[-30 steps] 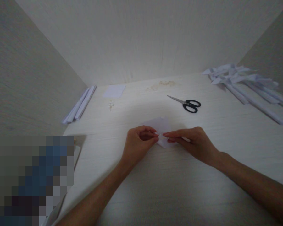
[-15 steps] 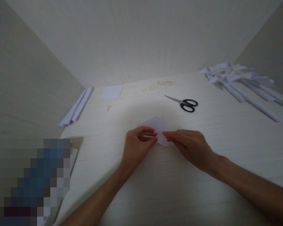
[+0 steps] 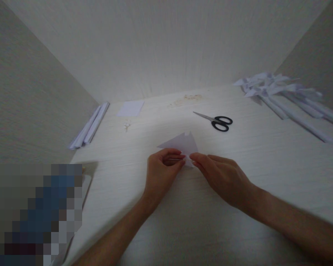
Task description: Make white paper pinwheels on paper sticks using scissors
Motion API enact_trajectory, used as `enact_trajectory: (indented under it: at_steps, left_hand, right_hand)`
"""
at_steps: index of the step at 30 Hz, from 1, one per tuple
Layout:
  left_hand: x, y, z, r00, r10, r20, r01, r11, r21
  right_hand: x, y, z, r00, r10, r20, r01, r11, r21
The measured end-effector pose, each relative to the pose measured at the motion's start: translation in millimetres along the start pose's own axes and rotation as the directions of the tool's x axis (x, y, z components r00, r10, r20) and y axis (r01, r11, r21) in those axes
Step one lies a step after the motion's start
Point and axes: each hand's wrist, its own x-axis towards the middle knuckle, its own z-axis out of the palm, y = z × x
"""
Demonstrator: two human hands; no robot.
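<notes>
A small folded white paper piece is pinched between both hands just above the pale table. My left hand grips its near left corner with thumb and fingers. My right hand pinches the near right corner, fingertips almost touching the left ones. The paper's pointed flaps stick up and away from me, tilted off the table.
Black-handled scissors lie beyond the hands. A flat paper square and rolled paper sticks lie at the back left. A pile of paper pinwheels on long sticks fills the back right. Walls enclose three sides.
The paper has been lifted and tilted up, so more of its pointed flaps show. Both hands have shifted slightly left and toward me, still pinching it.
</notes>
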Motion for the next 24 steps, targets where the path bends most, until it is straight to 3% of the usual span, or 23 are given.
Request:
enact_trajectory:
  at_steps: [11,14,16,18,20,22,24]
  left_hand:
    - [-4,0,4.9,1.000,0.009,0.013,-0.008,0.999,-0.043]
    - [-5,1,5.3,1.000,0.004,-0.012,-0.005,0.998,-0.068]
    - [-5,2,4.4,0.999,0.006,-0.052,-0.010,0.997,-0.078]
    - [-5,2,3.0,0.995,0.014,-0.095,-0.023,0.995,-0.093]
    - [-6,2,1.9,0.992,0.024,-0.121,-0.038,0.993,-0.115]
    - [-7,1,1.9,0.992,0.031,-0.125,-0.048,0.990,-0.133]
    - [-8,1,3.0,0.993,0.033,-0.109,-0.048,0.989,-0.142]
  right_hand:
    - [-2,4,8,0.995,0.103,0.003,-0.103,0.987,0.125]
    - [0,4,7,0.986,0.152,-0.073,-0.131,0.964,0.233]
    - [4,3,4,0.956,0.263,-0.130,-0.203,0.914,0.351]
    - [8,2,0,0.892,0.438,-0.116,-0.321,0.791,0.520]
    - [13,2,-2,0.809,0.587,0.027,-0.447,0.585,0.677]
    - [17,3,-2,0.742,0.629,0.230,-0.548,0.373,0.749]
    - [18,4,-1,0.711,0.594,0.376,-0.595,0.225,0.771]
